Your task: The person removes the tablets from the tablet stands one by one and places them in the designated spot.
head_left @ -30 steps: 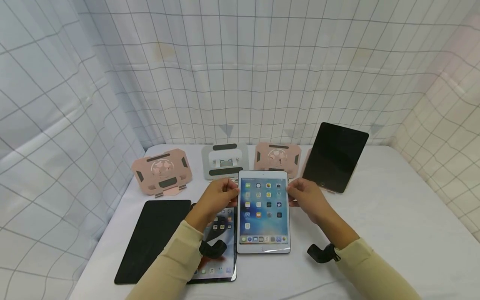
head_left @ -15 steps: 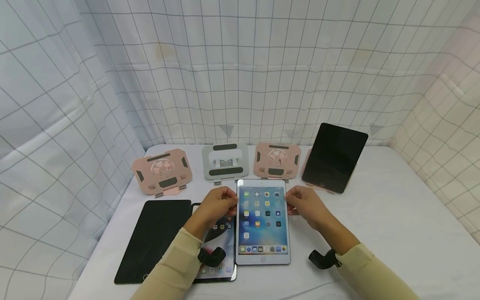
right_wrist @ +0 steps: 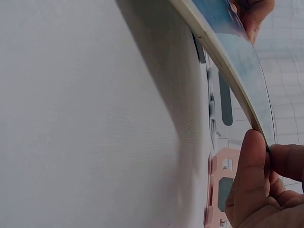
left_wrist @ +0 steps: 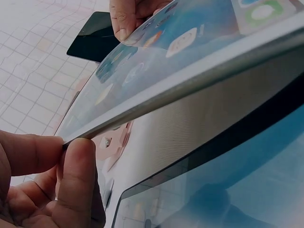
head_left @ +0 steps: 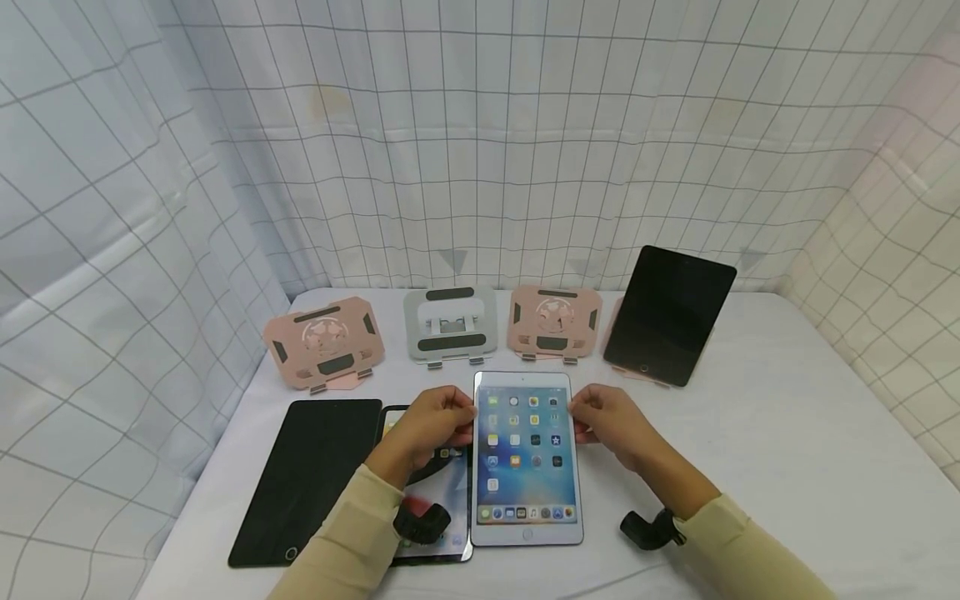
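A white-framed tablet (head_left: 527,458) with its screen lit faces up in the middle of the head view. My left hand (head_left: 438,421) pinches its left edge between thumb and fingers, near the far end. On the opposite edge, my right hand (head_left: 603,421) grips it the same way. Both wrist views show a gap under the tablet's edge (left_wrist: 156,97), so its side stands off the surface below. A larger lit tablet (head_left: 442,508) lies just left of it, partly covered by my left wrist. Beside that lies a dark-screened black tablet (head_left: 307,475).
Along the back stand a pink tablet stand (head_left: 326,342), a grey stand (head_left: 451,325) and another pink stand (head_left: 555,321). Further right, a black tablet (head_left: 670,312) leans on a pink stand. White gridded curtain (head_left: 525,167) hangs around the white-covered table (head_left: 787,433).
The white tablet has moved toward the near edge, with both hands still holding its sides. The stands and the other tablets stay where they were.
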The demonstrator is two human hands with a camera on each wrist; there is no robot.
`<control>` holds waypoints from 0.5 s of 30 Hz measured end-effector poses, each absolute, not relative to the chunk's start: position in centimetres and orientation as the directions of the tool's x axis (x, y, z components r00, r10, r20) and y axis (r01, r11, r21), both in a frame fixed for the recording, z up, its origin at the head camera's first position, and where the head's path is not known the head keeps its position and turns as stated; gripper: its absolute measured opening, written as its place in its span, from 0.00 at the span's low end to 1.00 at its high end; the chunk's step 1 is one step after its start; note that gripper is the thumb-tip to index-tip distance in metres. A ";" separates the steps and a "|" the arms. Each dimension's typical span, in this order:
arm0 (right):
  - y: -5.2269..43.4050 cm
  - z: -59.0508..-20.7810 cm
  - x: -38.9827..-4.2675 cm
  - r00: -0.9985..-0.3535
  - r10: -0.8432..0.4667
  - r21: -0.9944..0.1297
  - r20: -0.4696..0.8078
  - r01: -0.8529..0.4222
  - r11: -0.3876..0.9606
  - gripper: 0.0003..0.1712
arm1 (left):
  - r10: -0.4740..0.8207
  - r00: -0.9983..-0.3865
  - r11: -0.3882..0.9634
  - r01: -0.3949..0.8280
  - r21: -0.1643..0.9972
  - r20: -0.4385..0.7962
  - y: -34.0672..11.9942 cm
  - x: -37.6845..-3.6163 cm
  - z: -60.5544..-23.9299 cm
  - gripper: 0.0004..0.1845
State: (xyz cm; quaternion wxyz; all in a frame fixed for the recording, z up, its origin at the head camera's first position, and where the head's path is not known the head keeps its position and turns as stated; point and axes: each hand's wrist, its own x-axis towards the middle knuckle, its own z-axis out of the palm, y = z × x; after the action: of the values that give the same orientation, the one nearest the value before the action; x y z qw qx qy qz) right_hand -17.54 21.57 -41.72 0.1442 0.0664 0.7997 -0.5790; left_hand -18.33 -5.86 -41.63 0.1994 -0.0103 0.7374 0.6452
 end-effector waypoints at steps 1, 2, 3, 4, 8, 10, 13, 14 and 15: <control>21.6 -41.8 -17.5 -0.949 -0.061 -0.907 -0.308 0.274 0.319 0.07 | 0.242 -0.920 0.171 -0.273 0.947 -0.309 -5.9 -18.2 -41.7 0.03; 21.6 -42.0 -17.4 -0.949 -0.062 -0.907 -0.310 0.275 0.318 0.07 | 0.242 -0.919 0.170 -0.277 0.946 -0.312 -5.8 -18.2 -41.8 0.03; 21.6 -42.1 -17.4 -0.949 -0.062 -0.908 -0.310 0.275 0.316 0.07 | 0.239 -0.918 0.172 -0.281 0.944 -0.317 -5.8 -18.1 -41.9 0.03; 21.6 -42.2 -17.3 -0.948 -0.064 -0.908 -0.311 0.277 0.315 0.07 | 0.238 -0.916 0.174 -0.287 0.942 -0.323 -5.8 -18.1 -42.0 0.03; 21.7 -42.7 -17.2 -0.947 -0.068 -0.909 -0.315 0.280 0.309 0.06 | 0.238 -0.910 0.169 -0.306 0.937 -0.340 -5.6 -17.9 -42.5 0.03; 21.8 -42.8 -17.2 -0.946 -0.073 -0.910 -0.317 0.282 0.303 0.06 | 0.244 -0.909 0.169 -0.304 0.938 -0.339 -5.5 -17.7 -42.5 0.04; 21.8 -42.9 -17.1 -0.943 -0.080 -0.911 -0.322 0.286 0.298 0.06 | 0.249 -0.909 0.174 -0.296 0.939 -0.333 -5.5 -17.6 -42.7 0.03; 21.8 -42.9 -17.1 -0.943 -0.082 -0.911 -0.324 0.287 0.297 0.06 | 0.247 -0.910 0.178 -0.294 0.939 -0.332 -5.4 -17.6 -42.7 0.03; 21.8 -42.9 -17.1 -0.942 -0.083 -0.911 -0.325 0.288 0.295 0.06 | 0.243 -0.912 0.184 -0.292 0.938 -0.332 -5.4 -17.6 -42.7 0.03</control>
State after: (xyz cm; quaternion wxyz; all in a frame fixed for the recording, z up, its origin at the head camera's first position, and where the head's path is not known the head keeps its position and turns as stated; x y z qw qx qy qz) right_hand -17.09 21.79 -42.94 0.1573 0.0649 0.7892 -0.5901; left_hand -17.59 -5.43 -42.71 0.2095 -0.0168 0.7402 0.6387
